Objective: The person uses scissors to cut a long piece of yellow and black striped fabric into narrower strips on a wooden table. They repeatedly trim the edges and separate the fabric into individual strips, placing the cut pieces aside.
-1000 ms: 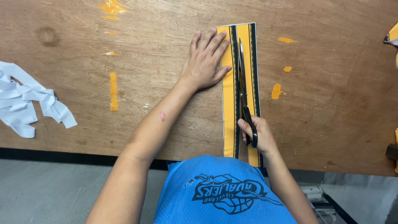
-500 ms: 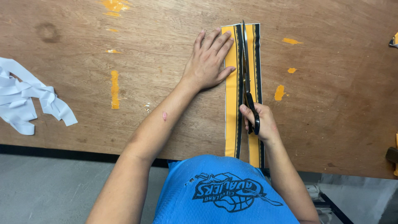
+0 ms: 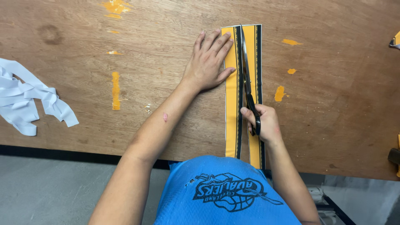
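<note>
Yellow strip stays flat under our left hand (fingers spread); our right hand, fingers clamped on the scissors, should follow the black centre line.

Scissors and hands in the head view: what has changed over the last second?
The scissors, held in the right hand, have run farther up the middle of the yellow and black strip, their tips now near its far end, with the hand following away from the body. The left hand stays flat on the strip's left half. The white strips on the wooden table have not moved.
</note>
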